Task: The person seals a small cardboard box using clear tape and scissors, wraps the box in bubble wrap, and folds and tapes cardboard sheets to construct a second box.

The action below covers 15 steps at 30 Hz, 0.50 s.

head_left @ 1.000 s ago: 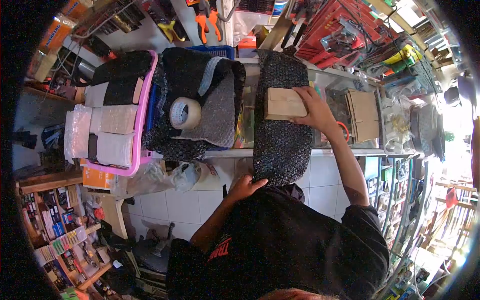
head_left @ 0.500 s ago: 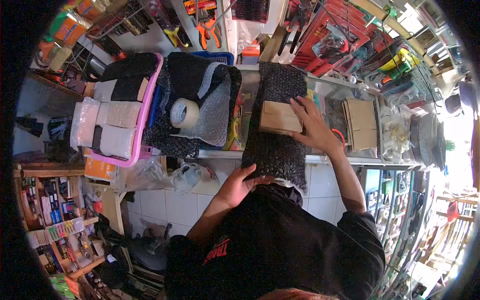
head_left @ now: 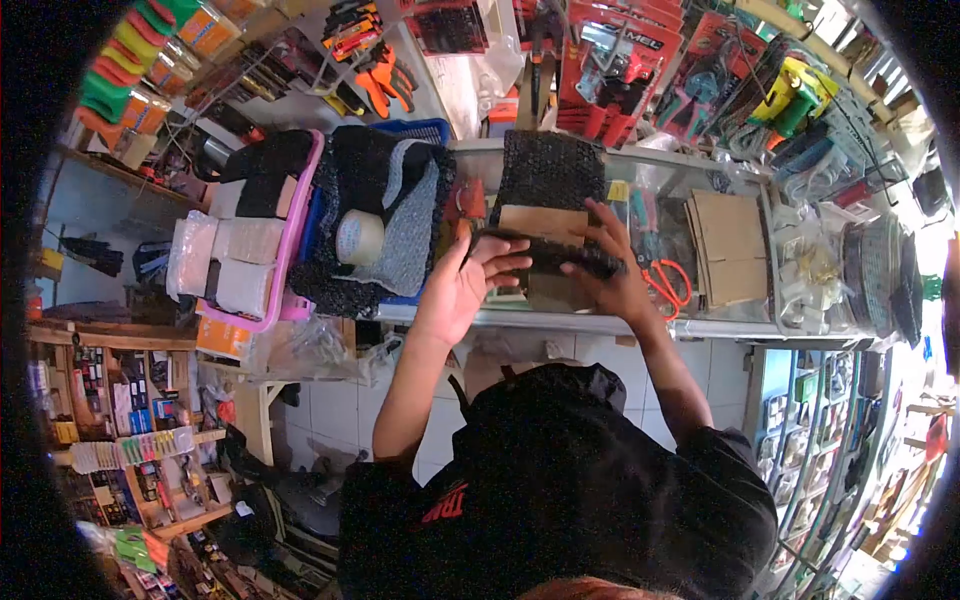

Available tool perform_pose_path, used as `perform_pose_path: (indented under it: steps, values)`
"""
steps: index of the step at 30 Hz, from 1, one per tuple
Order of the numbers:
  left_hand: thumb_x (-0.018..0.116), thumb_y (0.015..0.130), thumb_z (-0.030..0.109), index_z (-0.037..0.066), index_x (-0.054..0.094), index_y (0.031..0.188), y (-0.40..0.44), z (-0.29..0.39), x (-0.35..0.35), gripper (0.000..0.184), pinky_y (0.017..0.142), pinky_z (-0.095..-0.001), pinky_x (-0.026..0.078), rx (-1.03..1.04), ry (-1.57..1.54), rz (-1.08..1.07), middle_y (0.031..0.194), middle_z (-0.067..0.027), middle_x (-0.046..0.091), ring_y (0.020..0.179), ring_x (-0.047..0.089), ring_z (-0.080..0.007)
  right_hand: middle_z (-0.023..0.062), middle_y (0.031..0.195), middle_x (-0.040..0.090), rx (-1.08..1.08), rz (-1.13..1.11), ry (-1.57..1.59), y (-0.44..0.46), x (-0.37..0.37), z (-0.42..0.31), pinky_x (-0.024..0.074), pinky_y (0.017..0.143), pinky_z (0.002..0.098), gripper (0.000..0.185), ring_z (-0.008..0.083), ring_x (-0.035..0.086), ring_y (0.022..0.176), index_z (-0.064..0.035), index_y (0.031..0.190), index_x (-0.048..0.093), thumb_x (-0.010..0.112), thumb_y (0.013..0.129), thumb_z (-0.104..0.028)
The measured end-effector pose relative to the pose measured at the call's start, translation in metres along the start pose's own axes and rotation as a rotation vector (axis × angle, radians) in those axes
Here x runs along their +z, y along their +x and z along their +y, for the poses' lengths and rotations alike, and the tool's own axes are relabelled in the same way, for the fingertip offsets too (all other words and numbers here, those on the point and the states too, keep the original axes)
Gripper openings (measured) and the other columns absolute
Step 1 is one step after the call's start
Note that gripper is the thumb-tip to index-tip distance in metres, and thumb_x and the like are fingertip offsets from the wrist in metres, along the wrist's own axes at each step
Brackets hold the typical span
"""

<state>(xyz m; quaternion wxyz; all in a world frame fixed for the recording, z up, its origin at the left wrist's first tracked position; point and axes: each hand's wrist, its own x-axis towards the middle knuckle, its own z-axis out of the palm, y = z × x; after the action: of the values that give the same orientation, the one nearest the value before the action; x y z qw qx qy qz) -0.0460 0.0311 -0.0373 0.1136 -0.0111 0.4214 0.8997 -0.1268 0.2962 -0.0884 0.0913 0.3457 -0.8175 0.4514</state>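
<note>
A strip of black bubble wrap (head_left: pixel 553 165) lies across the glass counter with a brown cardboard box (head_left: pixel 543 219) on it. The wrap's near end is lifted and folded over the box, seen nearly edge-on. My left hand (head_left: pixel 462 292), palm up, pinches the left side of this raised edge between thumb and fingers. At the right end of the fold, my right hand (head_left: pixel 617 275) grips the wrap beside the box, with some fingertips reaching past it. The fold hides the near part of the box.
Orange-handled scissors (head_left: pixel 668 288) and flat cardboard pieces (head_left: pixel 735 247) lie right of the wrap. On the left are a tape roll (head_left: pixel 359 239) on more bubble wrap and a pink basket (head_left: pixel 268 322) of wrapped parcels. Packaged tools (head_left: pixel 622 65) hang above the counter's far side.
My left hand has moved up from the counter's near edge, lifting the wrap's near end over the box. My right hand has shifted from the box top to the fold's right end.
</note>
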Motion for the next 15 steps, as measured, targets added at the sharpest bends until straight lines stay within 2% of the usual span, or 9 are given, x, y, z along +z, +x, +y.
perform_pose_path:
  steps: [2,3,6,7,9,10,11,14,15]
  values:
    - [0.035,0.111,0.045,0.004,0.065,0.122,0.012,0.005,0.005,0.052,0.096,-0.0427,0.05,0.161,0.255,0.038,0.135,-0.0192,0.064,0.12,0.063,-0.0311,0.0218,0.152,0.046,0.149,0.049,0.171,0.009,0.003,0.002,0.0361,0.118,0.046,0.071,0.0384,0.044,0.141,-0.0065,0.141,0.054,0.087,0.08,-0.024]
    - [0.051,0.108,0.04,0.002,0.062,0.126,0.015,0.005,0.003,0.043,0.095,-0.038,0.049,0.222,0.423,0.065,0.134,-0.0164,0.063,0.121,0.061,-0.0275,0.0227,0.147,0.053,0.231,0.075,0.258,0.011,0.005,0.001,0.0387,0.116,0.0437,0.064,0.0373,0.05,0.138,-0.0029,0.137,0.056,0.085,0.084,-0.024]
    - [0.069,0.1,0.029,-0.002,0.059,0.124,0.021,-0.002,0.005,0.04,0.093,-0.0325,0.046,0.603,1.189,0.323,0.128,-0.0114,0.056,0.121,0.057,-0.0249,0.0182,0.123,0.071,0.371,-0.015,0.177,0.013,0.009,0.017,0.0498,0.101,0.0372,0.049,0.0246,0.067,0.113,0.0028,0.127,0.063,0.083,0.087,-0.017]
    - [0.081,0.09,0.029,-0.003,0.046,0.139,0.028,-0.013,-0.013,0.068,0.1,-0.035,0.044,0.618,1.255,0.42,0.128,-0.0114,0.049,0.126,0.051,-0.0261,0.0202,0.123,0.07,0.364,-0.007,0.205,0.014,0.008,0.018,0.05,0.1,0.0391,0.051,0.0286,0.067,0.114,0.0029,0.129,0.061,0.082,0.088,-0.02]
    - [0.084,0.087,0.032,-0.002,0.032,0.148,0.043,-0.039,-0.037,0.086,0.107,-0.0389,0.04,0.657,1.271,0.496,0.134,-0.0152,0.046,0.13,0.048,-0.0281,0.0243,0.123,0.068,0.349,-0.011,0.26,0.016,0.009,0.018,0.0504,0.1,0.0427,0.055,0.0367,0.066,0.116,0.0033,0.132,0.057,0.079,0.091,-0.025]
    - [0.085,0.086,0.033,-0.001,0.025,0.153,0.047,-0.042,-0.034,0.096,0.11,-0.0408,0.039,0.676,1.277,0.536,0.137,-0.0171,0.045,0.131,0.047,-0.0292,0.024,0.123,0.068,0.352,-0.001,0.273,0.016,0.009,0.019,0.0507,0.099,0.0423,0.055,0.0358,0.067,0.116,0.0024,0.133,0.058,0.08,0.09,-0.025]
    - [0.088,0.082,0.032,-0.001,0.013,0.156,0.05,-0.044,-0.032,0.111,0.117,-0.0433,0.031,0.481,0.908,0.453,0.145,-0.0225,0.041,0.138,0.041,-0.0293,0.0238,0.123,0.069,0.357,0.006,0.285,0.015,0.008,0.019,0.0509,0.099,0.0419,0.055,0.0349,0.067,0.115,0.0016,0.133,0.058,0.08,0.09,-0.025]
    - [0.09,0.08,0.031,-0.002,0.02,0.155,0.065,-0.051,-0.048,0.108,0.118,-0.0421,0.03,0.383,0.831,0.495,0.154,-0.022,0.035,0.141,0.039,-0.0297,0.0214,0.126,0.068,0.351,-0.023,0.285,0.013,0.002,0.021,0.0509,0.1,0.0411,0.054,0.0314,0.067,0.116,-0.0021,0.134,0.059,0.08,0.089,-0.024]
    - [0.092,0.078,0.031,-0.002,0.028,0.153,0.068,-0.052,-0.049,0.104,0.118,-0.0406,0.032,0.368,0.791,0.509,0.153,-0.0193,0.041,0.14,0.043,-0.0279,0.0203,0.128,0.068,0.343,-0.033,0.278,0.014,-0.003,0.022,0.0508,0.101,0.0409,0.054,0.03,0.067,0.117,-0.0035,0.135,0.059,0.08,0.089,-0.023]
